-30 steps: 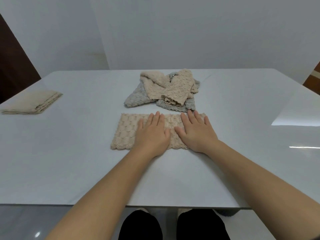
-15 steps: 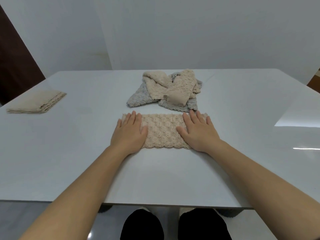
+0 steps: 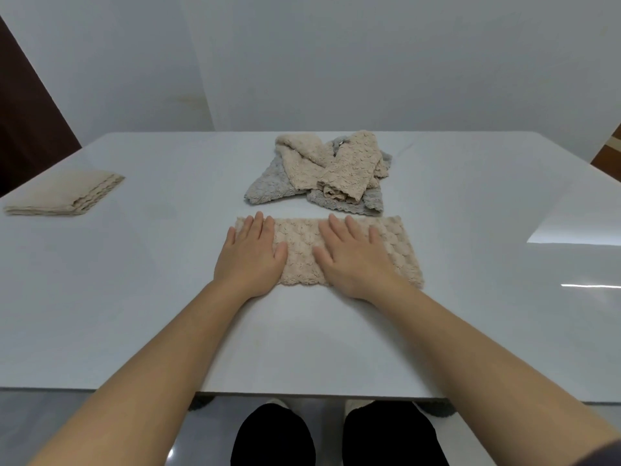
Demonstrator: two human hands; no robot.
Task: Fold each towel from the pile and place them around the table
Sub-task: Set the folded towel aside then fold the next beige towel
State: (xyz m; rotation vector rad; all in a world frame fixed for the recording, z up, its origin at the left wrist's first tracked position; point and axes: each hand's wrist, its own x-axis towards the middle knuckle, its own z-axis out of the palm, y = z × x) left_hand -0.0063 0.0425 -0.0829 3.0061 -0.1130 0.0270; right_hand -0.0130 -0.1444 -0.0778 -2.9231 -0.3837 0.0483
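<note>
Now both forearms reach forward over the table (image 3: 134, 297), palms down. The left hand (image 3: 250, 260) lies flat on the left end of a beige strip (image 3: 400, 253) of towel. The right hand (image 3: 353, 260) lies flat near its middle. On both hands the fingers are straight and a little spread; they press and grip nothing. The strip lies just in front of the pile (image 3: 322, 173). I count one strip and one folded towel (image 3: 64, 193) far left. The pile has beige and grey towels; their number I cannot tell.

no readable text, labels, brands or numbers: none on the beige towel (image 3: 300, 250), the pile (image 3: 322, 173) or the table (image 3: 134, 297)
</note>
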